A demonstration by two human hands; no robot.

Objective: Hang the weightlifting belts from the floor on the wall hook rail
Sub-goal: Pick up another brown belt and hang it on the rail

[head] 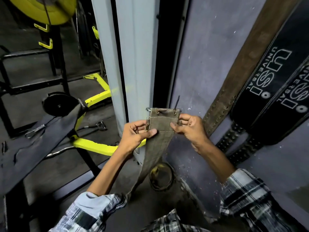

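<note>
Both hands pinch the olive belt (163,126) at frame centre, left hand (138,133) on its left edge, right hand (188,127) on its right; its length trails downward toward the floor; hung belts (260,91) lie upper right, nearer the right hand.

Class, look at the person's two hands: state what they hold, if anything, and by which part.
Both the left hand and the right hand pinch the worn olive-brown canvas belt by its side edges, just below the buckle end.
</note>
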